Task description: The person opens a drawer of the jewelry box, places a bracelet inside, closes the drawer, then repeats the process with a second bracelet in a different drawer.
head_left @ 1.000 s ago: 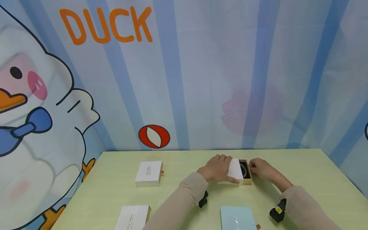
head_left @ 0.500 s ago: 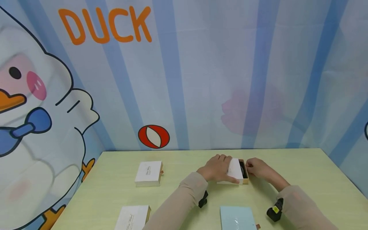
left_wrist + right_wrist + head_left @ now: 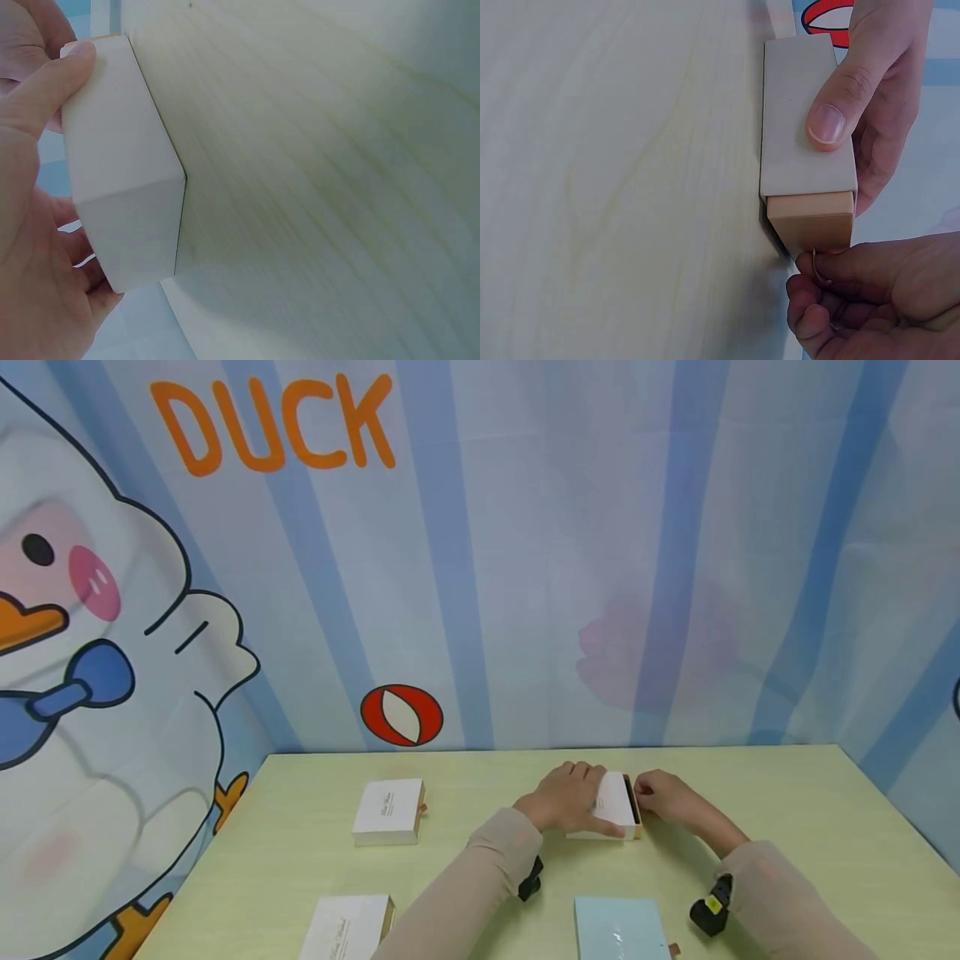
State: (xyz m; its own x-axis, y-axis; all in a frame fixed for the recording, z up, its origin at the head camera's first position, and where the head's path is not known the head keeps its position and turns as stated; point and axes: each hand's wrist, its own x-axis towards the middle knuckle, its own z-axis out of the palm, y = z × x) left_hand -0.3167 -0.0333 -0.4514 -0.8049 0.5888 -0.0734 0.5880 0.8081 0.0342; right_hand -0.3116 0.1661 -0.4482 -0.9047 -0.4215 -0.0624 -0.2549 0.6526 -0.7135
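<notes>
A white drawer-style box (image 3: 617,802) lies at the table's right back. My left hand (image 3: 567,799) grips its outer sleeve (image 3: 124,135), the thumb on the near side and the other fingers over the top and far side. The tan inner drawer (image 3: 810,214) sticks out a little at the right end, showing a thin dark strip of its inside from above. My right hand (image 3: 667,797) is at that end with curled fingers, pinching the small ribbon pull (image 3: 819,268) against the drawer front.
Another white box (image 3: 387,812) with a brown tab stands at the left back. A third white box (image 3: 347,928) lies at the front left, and a light blue box (image 3: 621,930) at the front right. Behind the table (image 3: 465,777) hangs a printed curtain (image 3: 525,568).
My right hand has moved left and the drawer has slid into the sleeve, covering the dark round thing seen inside before. My left hand has stayed in place.
</notes>
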